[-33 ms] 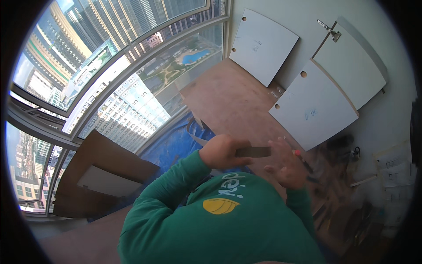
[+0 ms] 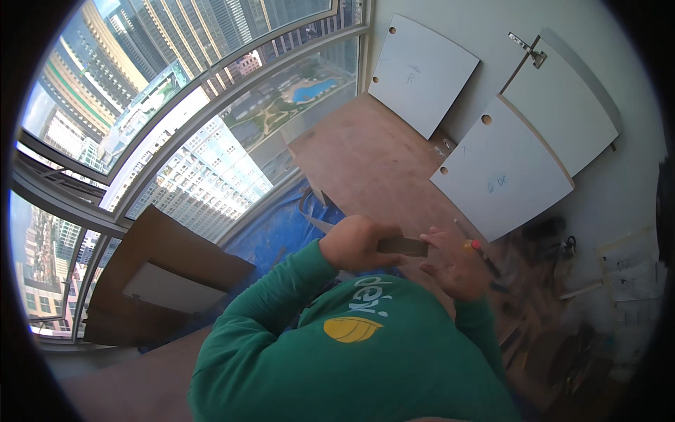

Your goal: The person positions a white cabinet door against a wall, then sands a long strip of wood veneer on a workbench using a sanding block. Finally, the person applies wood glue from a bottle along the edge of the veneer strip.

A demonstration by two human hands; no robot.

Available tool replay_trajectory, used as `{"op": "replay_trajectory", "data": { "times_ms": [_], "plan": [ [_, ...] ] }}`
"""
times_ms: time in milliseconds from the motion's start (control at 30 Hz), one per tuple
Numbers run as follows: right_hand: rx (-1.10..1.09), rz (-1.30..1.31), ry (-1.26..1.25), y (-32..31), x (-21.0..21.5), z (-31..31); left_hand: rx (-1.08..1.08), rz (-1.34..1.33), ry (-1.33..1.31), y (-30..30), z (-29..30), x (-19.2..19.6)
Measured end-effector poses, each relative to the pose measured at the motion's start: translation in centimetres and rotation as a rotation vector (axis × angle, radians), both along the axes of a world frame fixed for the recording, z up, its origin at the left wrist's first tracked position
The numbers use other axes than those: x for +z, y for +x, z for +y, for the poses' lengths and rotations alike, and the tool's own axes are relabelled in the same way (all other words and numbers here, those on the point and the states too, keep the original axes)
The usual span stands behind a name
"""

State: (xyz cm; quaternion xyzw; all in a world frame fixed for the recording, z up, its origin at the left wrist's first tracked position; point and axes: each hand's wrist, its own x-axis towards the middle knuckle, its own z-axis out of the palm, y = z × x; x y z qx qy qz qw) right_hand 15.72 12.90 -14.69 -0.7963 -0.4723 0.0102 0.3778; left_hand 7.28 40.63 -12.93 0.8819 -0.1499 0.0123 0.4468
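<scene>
— Moved since the earlier frame?
— Nothing visibly; same pose.
— Room, surface?
— Tall windows (image 2: 211, 105), brown floor board (image 2: 373, 162), blue sheet (image 2: 281, 228); white panels (image 2: 503, 169) leaning on the wall, unassembled.
— Hands?
— Left hand (image 2: 355, 243) clenched on a flat brown piece (image 2: 404, 246), chest-high. Right hand (image 2: 453, 264) just beside, fingers loosely curled by a red-tipped tool (image 2: 481, 254); grip impossible to tell. Seemingly early: piece fitted nowhere yet.
</scene>
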Motion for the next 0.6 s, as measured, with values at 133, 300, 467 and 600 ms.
{"op": "replay_trajectory", "data": {
  "times_ms": [133, 300, 467, 600],
  "plan": [
    [0.076, 0.615, 0.101, 1.3, -4.6, -1.4, -0.034, -0.004, -0.020, -0.1, -0.2, 1.0],
    [-0.092, 0.866, 0.046, 1.3, -5.6, -5.3, -0.073, -0.023, 0.001, 0.1, 0.4, 1.4],
    [-0.149, 0.958, 0.058, 1.8, -7.5, -10.6, -0.109, -0.038, 0.074, 1.0, 0.4, 0.6],
    [-0.496, 0.978, 0.100, 0.5, -9.8, -13.8, -0.113, -0.021, 0.064, 1.7, 0.8, 0.8]
  ]
}}
